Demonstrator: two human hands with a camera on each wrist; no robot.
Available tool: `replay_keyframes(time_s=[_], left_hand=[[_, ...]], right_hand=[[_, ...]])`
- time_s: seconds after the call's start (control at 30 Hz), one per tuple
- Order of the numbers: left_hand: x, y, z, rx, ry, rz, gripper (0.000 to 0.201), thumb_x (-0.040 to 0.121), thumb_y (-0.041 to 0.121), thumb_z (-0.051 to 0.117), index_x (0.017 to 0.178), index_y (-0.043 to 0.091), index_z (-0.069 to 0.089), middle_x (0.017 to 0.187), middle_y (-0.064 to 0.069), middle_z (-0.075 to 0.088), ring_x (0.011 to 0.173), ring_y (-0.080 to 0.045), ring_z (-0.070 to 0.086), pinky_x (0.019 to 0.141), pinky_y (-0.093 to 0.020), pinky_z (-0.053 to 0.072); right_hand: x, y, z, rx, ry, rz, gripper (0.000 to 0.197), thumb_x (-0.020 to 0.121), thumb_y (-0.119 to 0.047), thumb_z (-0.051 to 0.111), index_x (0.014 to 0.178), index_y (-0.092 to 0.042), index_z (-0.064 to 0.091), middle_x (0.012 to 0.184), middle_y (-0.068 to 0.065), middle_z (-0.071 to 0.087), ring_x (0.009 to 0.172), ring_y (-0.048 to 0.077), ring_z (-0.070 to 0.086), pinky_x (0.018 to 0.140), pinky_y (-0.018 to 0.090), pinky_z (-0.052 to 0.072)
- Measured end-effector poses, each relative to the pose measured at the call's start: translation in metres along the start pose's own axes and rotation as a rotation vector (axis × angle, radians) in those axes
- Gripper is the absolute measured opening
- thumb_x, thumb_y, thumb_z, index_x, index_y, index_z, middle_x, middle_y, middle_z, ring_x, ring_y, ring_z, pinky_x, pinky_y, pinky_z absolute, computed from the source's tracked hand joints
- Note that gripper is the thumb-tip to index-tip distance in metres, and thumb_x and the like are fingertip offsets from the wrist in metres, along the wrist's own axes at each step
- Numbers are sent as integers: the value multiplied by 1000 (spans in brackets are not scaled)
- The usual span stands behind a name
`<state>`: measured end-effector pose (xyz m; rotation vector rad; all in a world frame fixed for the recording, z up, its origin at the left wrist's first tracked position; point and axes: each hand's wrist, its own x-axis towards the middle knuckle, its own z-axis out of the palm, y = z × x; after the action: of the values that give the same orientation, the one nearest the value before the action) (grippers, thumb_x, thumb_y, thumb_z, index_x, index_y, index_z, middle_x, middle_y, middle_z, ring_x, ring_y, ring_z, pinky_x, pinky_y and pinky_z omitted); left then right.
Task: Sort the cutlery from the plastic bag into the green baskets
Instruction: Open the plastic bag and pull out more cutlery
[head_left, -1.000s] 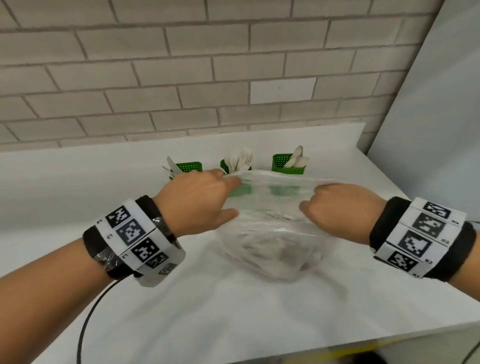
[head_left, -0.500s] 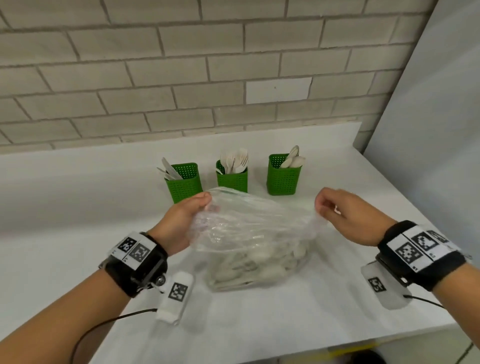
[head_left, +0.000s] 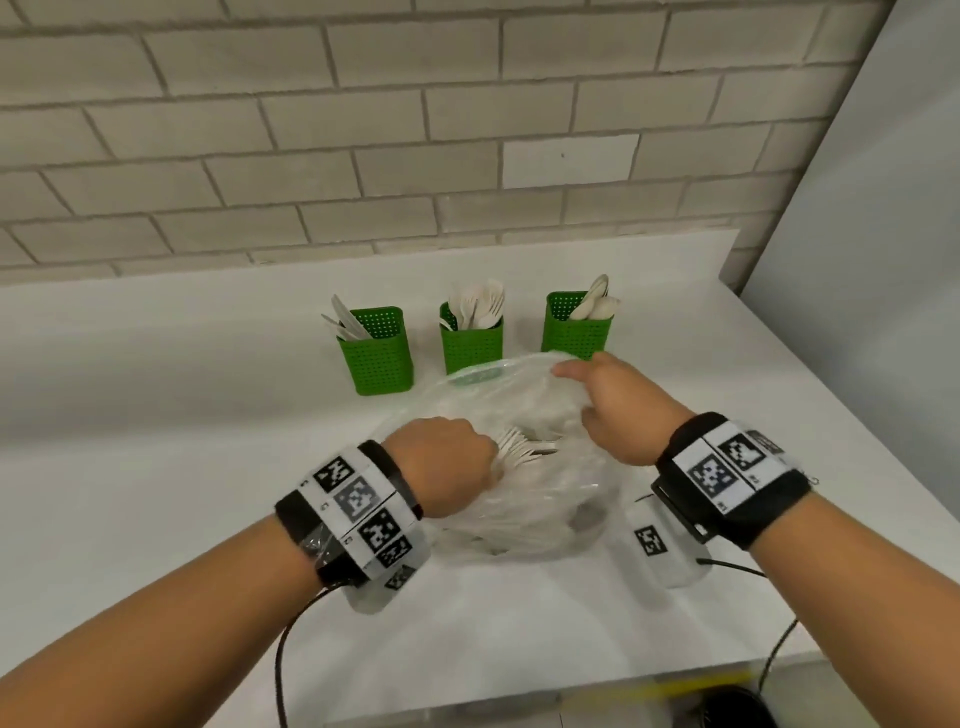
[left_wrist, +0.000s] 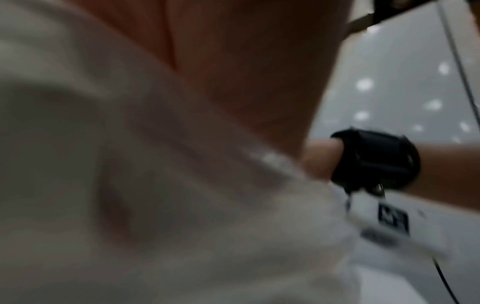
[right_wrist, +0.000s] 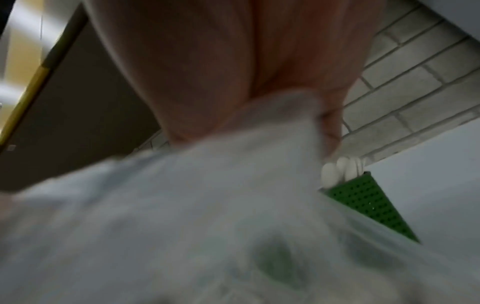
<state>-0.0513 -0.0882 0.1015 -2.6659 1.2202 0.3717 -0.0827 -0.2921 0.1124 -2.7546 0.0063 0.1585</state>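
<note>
Reaching into the clear plastic bag (head_left: 524, 499) at table centre, my left hand (head_left: 441, 467) closes around a bundle of white forks (head_left: 522, 449), while my right hand (head_left: 618, 410) pinches the bag's rim at two o'clock, holding it open. Three green baskets (head_left: 470, 345) stand at twelve o'clock on the white table (head_left: 156, 467).

Brick wall (head_left: 363, 130), seemingly white counter (head_left: 156, 415)

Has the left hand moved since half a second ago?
Yes. The left hand left the clear plastic bag's rim and reached inside, gripping white forks, nearer than the green baskets.
</note>
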Motion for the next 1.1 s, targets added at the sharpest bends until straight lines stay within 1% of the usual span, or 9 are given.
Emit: replay_keyframes(time_s=[0.13, 0.23, 0.33, 0.47, 0.57, 0.7, 0.83, 0.97, 1.1], left_hand=[[-20, -26, -14, -201, -296, 33, 74, 93, 72, 20, 94, 12, 64, 102, -5, 66, 96, -24, 60, 92, -41, 47], [-32, -41, -24, -301, -326, 136, 35, 96, 52, 49, 81, 21, 53, 87, 6, 54, 89, -19, 52, 87, -36, 45], [-32, -51, -13, -351, 15, 315, 17, 86, 6, 55, 87, 24, 58, 79, 19, 43, 78, 1, 41, 72, -19, 34], [-26, -48, 10, -477, 485, 339, 31, 71, -6, 50, 75, 25, 49, 74, 13, 50, 68, 0, 46, 63, -17, 37], [-23, -36, 31, -497, 815, 242, 36, 66, -8, 50, 79, 24, 41, 78, 10, 42, 66, -6, 36, 60, -11, 29], [-19, -20, 48, -611, 1095, 57, 35, 83, -3, 55, 76, 24, 33, 80, 18, 24, 66, -2, 25, 62, -5, 28], [-21, -28, 73, -574, 806, 33, 23, 77, 14, 53, 83, 29, 36, 89, 17, 29, 77, -5, 33, 64, -21, 35], [-39, -43, 79, -680, 475, 34, 40, 84, 59, 48, 86, 23, 65, 111, 9, 42, 106, -10, 39, 95, -32, 33], [-25, -38, 57, -390, 600, -335, 51, 91, 57, 45, 72, 21, 76, 123, 0, 49, 112, -22, 39, 93, -35, 28]], right_hand=[[-12, 28, -11, 68, 200, -65, 49, 89, 3, 53, 132, -20, 57, 105, -3, 44, 105, 22, 52, 86, 18, 32], [-30, 30, -13, -226, 385, -254, 48, 77, 1, 70, 120, -20, 66, 108, 4, 53, 105, 30, 51, 91, 40, 44], [-57, 12, -26, -419, 214, -606, 74, 61, 4, 62, 126, -31, 62, 148, 3, 43, 142, 26, 27, 108, 49, 28], [-52, 15, -17, -569, -253, -293, 78, 80, 4, 44, 145, -36, 27, 133, -6, 52, 119, 20, 49, 87, 22, 28], [-31, 35, 1, -383, 163, -172, 32, 79, 4, 51, 103, -17, 56, 97, 1, 57, 86, 30, 60, 69, 35, 44], [-27, 32, 24, 191, 628, -179, 52, 50, 19, 61, 74, -22, 40, 74, -2, 45, 61, 23, 46, 50, 22, 29], [-33, 38, 47, -14, 254, -63, 37, 67, 0, 70, 85, -22, 46, 87, -6, 45, 83, 25, 54, 64, 31, 31], [-45, 42, 17, 97, -321, -3, 47, 81, -66, 57, 113, -33, 63, 113, -10, 50, 112, 13, 47, 100, 31, 37], [-35, 8, 8, 26, 85, 99, 55, 85, -70, 37, 107, -34, 71, 129, 4, 45, 125, 25, 36, 106, 46, 35]])
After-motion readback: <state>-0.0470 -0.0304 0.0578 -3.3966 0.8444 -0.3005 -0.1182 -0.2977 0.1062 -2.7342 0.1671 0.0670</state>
